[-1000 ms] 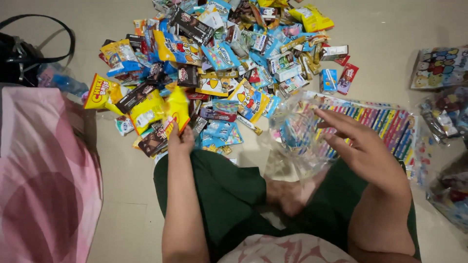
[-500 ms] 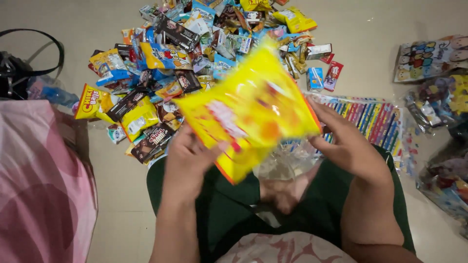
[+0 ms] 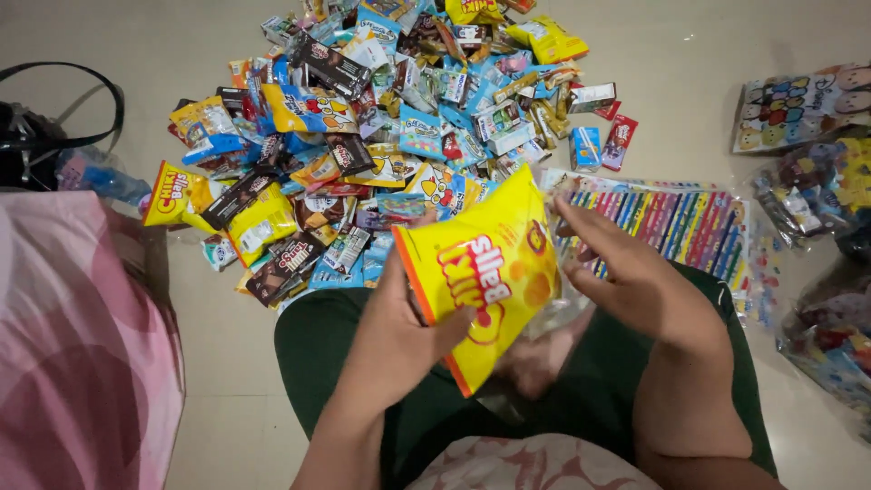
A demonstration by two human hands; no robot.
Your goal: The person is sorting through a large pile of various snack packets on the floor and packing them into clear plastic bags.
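Observation:
My left hand (image 3: 399,340) grips a yellow snack bag (image 3: 485,272) with red lettering by its lower left edge, holding it tilted above my lap. My right hand (image 3: 626,277) is on the bag's right side, its fingers holding the mouth of a clear plastic bag (image 3: 558,313) that sits behind and under the snack bag. I sit cross-legged in dark green trousers, and a bare foot shows under the clear bag.
A big heap of assorted snack and candy packets (image 3: 381,118) covers the floor ahead. A pack of colour pencils (image 3: 689,222) lies right of my hands. Filled clear goodie bags (image 3: 817,200) sit at far right. Pink cloth (image 3: 82,345) and a black bag (image 3: 27,136) lie left.
My left hand picked a yellow snack bag out of the heap and brought it over my lap to the clear bag held by my right hand. The snack bag has dropped lower and turned.

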